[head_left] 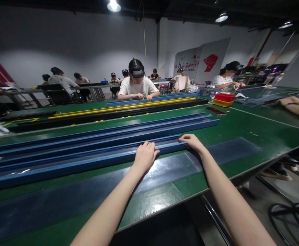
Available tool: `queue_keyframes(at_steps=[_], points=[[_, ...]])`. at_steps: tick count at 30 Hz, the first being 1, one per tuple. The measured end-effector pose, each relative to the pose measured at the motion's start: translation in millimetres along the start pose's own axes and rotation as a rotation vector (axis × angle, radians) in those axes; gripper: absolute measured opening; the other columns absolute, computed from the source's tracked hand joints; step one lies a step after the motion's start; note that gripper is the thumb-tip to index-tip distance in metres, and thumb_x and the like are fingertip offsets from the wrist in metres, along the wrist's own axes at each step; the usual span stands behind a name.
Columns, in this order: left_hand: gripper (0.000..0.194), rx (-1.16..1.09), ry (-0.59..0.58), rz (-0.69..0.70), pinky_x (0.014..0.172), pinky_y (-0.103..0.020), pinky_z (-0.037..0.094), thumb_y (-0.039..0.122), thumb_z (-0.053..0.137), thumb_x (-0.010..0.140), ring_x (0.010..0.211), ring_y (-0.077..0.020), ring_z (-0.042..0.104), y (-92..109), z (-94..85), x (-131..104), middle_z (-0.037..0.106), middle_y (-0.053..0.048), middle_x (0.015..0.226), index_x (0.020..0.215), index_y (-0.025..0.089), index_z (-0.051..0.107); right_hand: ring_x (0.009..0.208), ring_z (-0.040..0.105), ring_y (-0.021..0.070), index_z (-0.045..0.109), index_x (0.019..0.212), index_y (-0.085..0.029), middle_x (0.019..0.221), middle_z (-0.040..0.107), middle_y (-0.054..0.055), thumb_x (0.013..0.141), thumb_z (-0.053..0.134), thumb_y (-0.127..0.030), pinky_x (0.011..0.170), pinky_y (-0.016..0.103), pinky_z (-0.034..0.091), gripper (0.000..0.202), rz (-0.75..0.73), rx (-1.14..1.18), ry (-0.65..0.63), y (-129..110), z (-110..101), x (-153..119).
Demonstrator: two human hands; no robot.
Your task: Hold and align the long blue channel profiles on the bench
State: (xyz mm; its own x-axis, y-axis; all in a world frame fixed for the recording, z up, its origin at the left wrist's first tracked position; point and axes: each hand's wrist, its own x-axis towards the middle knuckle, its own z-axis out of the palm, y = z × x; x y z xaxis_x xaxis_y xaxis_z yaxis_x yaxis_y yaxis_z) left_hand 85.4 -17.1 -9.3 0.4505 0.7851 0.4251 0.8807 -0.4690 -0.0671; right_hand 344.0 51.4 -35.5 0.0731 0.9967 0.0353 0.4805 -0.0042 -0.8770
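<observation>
A long blue channel (pixel 87 164) lies across the green table (pixel 164 201), with clear film (pixel 113 152) inside it. My left hand (pixel 145 155) rests over the channel near its right part, fingers bent over the front wall and pressed together. At the channel's right end my right hand (pixel 191 141) pinches the end with thumb and fingers. Nearer to me, a long transparent strip (pixel 87 189) lies flat on the table, passing under my forearms. More blue channels (pixel 149 132) lie parallel behind the held one.
Yellow strips (pixel 128 107) and black strips (pixel 87 120) lie farther back. Red and yellow bins (pixel 223 99) and a dark red phone (pixel 216 111) stand to the right. A person (pixel 138 83) works across the table; another's arms (pixel 298 106) reach in at the right.
</observation>
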Motion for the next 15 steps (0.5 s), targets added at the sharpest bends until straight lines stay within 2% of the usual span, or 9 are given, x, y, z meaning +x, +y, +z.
queue_keyframes(at_steps=[15], points=[[0.019,-0.019,-0.002,0.006,0.071,-0.030,0.039,0.034,0.046,0.086,0.092,-0.0206,0.051,-0.1,-0.6,-1.0,0.060,-0.008,0.093,0.090,0.016,0.051,0.035,0.039,0.0047,0.062,0.065,-0.014,0.050,0.054,-0.002,0.066,0.059,-0.029,0.033,0.017,0.035,0.016,0.031,0.027,0.021,-1.5,-0.9,0.4]])
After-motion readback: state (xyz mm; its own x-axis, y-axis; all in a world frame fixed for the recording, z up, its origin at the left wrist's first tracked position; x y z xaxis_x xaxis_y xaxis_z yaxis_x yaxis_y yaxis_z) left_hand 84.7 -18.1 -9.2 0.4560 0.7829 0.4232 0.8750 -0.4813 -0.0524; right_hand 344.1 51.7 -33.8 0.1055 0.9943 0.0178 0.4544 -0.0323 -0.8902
